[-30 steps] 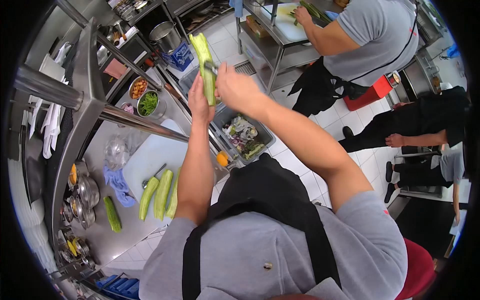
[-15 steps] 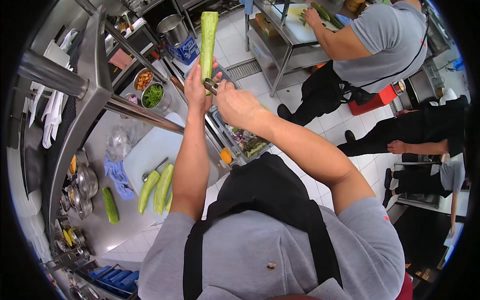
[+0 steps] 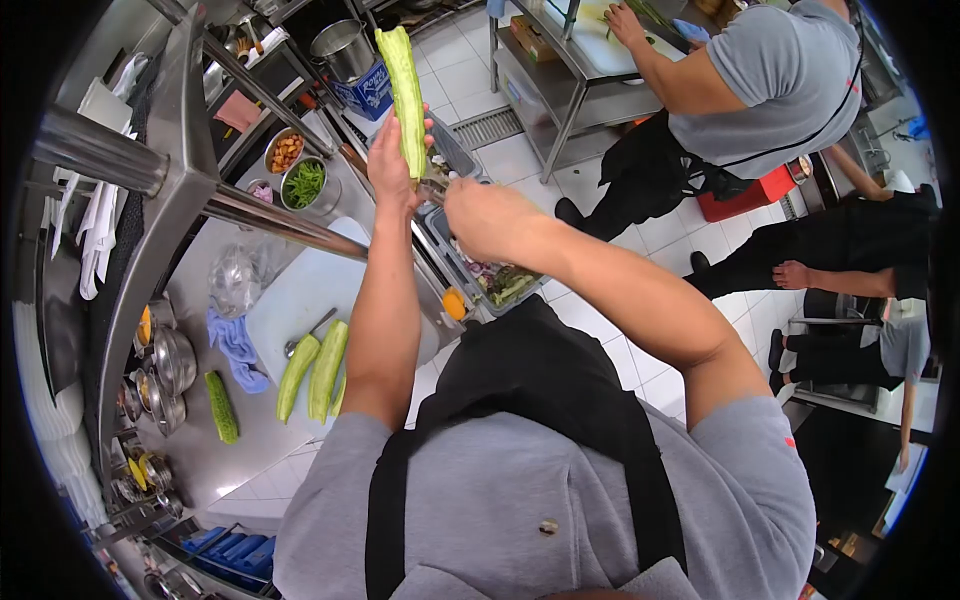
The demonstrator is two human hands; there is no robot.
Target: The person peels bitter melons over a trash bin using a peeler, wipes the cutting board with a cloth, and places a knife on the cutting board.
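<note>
The left hand (image 3: 390,168) holds a peeled zucchini (image 3: 404,95); the right hand (image 3: 488,214) grips a peeler (image 3: 431,188) by its lower end. Slick flesh could make the peeler skid into the left hand.

The long vegetable (image 3: 404,95) is pale green, with its dark skin taken off, and its surface shows flat strips and slightly greener lines. It is held in the left hand (image 3: 396,165), raised, with the far end leaning a little to the left. The peeler (image 3: 431,188) is of grey metal, in the right hand (image 3: 488,218), at the near end of the vegetable. The fingers hide most of its handle, so its full shape is not clear.
</note>
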